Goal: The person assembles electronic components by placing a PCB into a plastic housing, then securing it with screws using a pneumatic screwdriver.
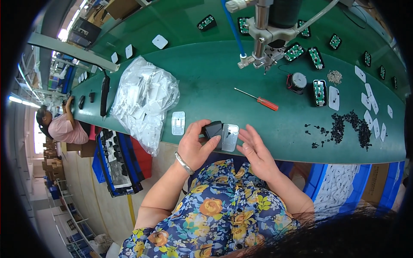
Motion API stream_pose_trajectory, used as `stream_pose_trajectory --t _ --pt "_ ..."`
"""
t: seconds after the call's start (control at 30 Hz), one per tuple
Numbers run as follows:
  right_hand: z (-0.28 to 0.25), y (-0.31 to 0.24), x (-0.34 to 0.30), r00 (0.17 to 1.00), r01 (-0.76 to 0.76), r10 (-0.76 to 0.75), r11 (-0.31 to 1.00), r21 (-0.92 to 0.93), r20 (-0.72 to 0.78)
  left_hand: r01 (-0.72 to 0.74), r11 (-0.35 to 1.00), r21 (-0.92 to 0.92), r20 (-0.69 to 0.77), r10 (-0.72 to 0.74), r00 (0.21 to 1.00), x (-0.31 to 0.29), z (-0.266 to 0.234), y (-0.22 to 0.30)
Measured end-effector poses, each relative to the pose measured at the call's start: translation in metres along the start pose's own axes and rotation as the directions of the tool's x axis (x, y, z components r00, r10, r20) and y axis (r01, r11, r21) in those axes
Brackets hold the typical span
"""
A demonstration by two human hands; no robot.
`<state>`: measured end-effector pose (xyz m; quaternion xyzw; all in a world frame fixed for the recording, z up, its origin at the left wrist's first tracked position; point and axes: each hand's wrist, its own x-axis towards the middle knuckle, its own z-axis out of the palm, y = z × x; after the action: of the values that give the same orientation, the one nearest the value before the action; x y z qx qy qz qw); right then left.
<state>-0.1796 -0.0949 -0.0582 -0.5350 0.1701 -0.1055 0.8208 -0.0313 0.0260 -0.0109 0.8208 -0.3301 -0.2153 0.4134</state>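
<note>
Near the front edge of the green bench, my left hand [194, 145] is closed on a small black plastic housing [214, 130], thumb on one side and fingers behind. A translucent white plastic cover [230, 137] sits right beside the housing; whether it rests on the bench or is attached cannot be seen. My right hand [258, 157] is open just right of that cover, fingers apart, holding nothing. Another translucent cover [178, 123] lies flat to the left of my left hand. A screwdriver [267, 103] with a red handle lies farther back.
A bag of white plates [144, 94] bulges at left. Behind stands a screwdriving machine [261, 47]. Black housings with green circuit boards [319, 92], black screws [344, 129], a metal pile [334, 77] and white plates [334, 98] spread right. A person [66, 127] sits far left.
</note>
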Motion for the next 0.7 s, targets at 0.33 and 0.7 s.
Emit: stream_pose_trajectory --t 0.33,0.7 --pt "-0.007 0.001 0.001 1.000 -0.024 0.021 0.990 0.142 0.023 0.210 0.839 -0.501 0.149 -0.155 0.977 0.009 -0.002 -0.026" --pt "0.007 -0.022 0.008 0.973 0.212 -0.210 0.977 0.009 -0.094 0.338 0.329 -0.882 0.380 0.072 0.922 -0.001 0.017 0.003"
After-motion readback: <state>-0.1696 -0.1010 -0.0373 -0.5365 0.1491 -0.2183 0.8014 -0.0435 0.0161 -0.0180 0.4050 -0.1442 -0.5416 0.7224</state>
